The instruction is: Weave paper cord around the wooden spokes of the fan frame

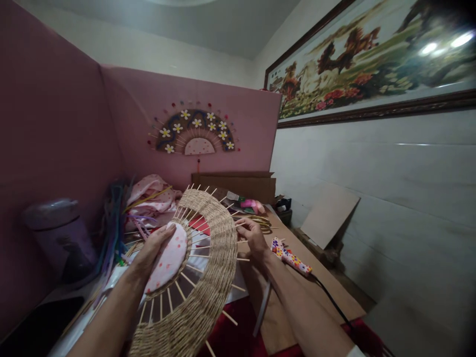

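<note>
A half-round woven fan is held up in front of me, tilted, its thin wooden sticks poking out past the braided straw-coloured band. At its centre is a white half-disc of cloth with red dots. My left hand grips this centre piece, thumb on the front and the other fingers hidden behind. At the fan's outer right edge, my right hand has its fingers closed around the rim by a stick end. Just right of that hand lies a flower-patterned glue gun with a black cord.
A finished fan with white flowers hangs on the pink partition. Cardboard covers the table's right side. Spotted cloth, coloured strips and a lidded container stand left. A grey strip lies below my right wrist.
</note>
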`<state>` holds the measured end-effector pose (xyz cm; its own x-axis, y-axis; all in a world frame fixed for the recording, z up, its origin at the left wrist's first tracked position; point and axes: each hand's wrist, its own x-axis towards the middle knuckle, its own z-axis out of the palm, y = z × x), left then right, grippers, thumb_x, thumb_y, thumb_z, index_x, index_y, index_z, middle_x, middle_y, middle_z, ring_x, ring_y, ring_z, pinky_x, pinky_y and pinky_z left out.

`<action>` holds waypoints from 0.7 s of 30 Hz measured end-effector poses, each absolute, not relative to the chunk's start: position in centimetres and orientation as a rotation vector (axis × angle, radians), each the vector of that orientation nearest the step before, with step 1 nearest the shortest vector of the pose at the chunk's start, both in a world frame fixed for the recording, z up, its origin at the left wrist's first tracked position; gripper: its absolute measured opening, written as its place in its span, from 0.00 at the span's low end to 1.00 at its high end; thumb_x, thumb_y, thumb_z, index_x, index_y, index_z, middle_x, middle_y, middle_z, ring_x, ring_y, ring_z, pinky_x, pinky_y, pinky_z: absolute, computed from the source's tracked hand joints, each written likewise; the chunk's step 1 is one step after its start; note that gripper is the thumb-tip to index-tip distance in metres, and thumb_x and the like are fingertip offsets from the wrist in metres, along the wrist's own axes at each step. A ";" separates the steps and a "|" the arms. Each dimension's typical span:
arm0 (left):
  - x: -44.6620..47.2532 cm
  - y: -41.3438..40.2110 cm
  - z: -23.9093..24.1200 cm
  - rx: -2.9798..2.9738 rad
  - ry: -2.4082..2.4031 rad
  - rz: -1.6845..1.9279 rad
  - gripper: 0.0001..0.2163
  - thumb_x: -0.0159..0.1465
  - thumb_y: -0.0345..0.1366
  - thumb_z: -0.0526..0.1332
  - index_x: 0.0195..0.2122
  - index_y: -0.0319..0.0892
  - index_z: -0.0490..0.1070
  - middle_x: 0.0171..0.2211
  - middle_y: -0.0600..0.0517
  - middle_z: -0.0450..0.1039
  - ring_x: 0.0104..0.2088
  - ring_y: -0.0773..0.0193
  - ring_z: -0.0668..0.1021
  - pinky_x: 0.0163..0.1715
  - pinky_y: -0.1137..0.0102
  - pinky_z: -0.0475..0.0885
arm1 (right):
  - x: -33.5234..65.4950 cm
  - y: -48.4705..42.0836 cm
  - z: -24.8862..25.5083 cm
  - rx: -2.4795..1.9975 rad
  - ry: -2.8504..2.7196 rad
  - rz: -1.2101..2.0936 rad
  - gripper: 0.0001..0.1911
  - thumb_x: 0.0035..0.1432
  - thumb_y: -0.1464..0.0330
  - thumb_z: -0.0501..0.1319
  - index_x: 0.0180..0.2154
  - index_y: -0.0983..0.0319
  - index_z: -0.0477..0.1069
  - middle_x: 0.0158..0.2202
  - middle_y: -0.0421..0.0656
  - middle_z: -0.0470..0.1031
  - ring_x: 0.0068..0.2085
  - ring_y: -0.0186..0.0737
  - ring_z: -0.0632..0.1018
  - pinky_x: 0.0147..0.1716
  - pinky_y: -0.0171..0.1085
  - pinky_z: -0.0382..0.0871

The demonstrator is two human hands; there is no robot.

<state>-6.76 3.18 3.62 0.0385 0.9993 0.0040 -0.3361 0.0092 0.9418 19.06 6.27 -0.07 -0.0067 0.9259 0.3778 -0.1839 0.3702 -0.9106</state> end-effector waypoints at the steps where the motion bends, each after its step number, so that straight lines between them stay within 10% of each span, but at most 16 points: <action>1: -6.7 3.1 3.7 0.974 0.930 1.323 0.10 0.50 0.36 0.66 0.30 0.39 0.69 0.24 0.53 0.74 0.22 0.67 0.75 0.23 0.76 0.71 | 19.2 6.3 0.0 -0.770 -1.267 1.084 0.07 0.44 0.65 0.63 0.26 0.62 0.70 0.18 0.36 0.66 0.19 0.28 0.63 0.20 0.30 0.55; 14: -5.8 2.6 3.8 1.145 0.977 1.163 0.13 0.49 0.37 0.67 0.34 0.38 0.70 0.29 0.50 0.75 0.23 0.67 0.75 0.23 0.76 0.70 | 19.9 6.5 0.5 -0.481 -1.115 1.518 0.13 0.49 0.62 0.62 0.35 0.63 0.71 0.29 0.41 0.73 0.27 0.32 0.72 0.29 0.32 0.66; 21: -5.8 2.6 3.6 1.182 0.955 1.159 0.11 0.50 0.37 0.66 0.31 0.39 0.69 0.28 0.51 0.74 0.24 0.68 0.74 0.23 0.77 0.69 | 20.2 6.6 0.5 -0.605 -0.997 1.364 0.10 0.43 0.66 0.66 0.30 0.63 0.71 0.15 0.31 0.58 0.15 0.22 0.54 0.13 0.26 0.44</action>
<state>-5.83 2.64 3.64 0.1763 0.9839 0.0294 -0.1599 -0.0008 0.9871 20.20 6.62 0.54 -0.0830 0.9700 0.2283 -0.5121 0.1550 -0.8448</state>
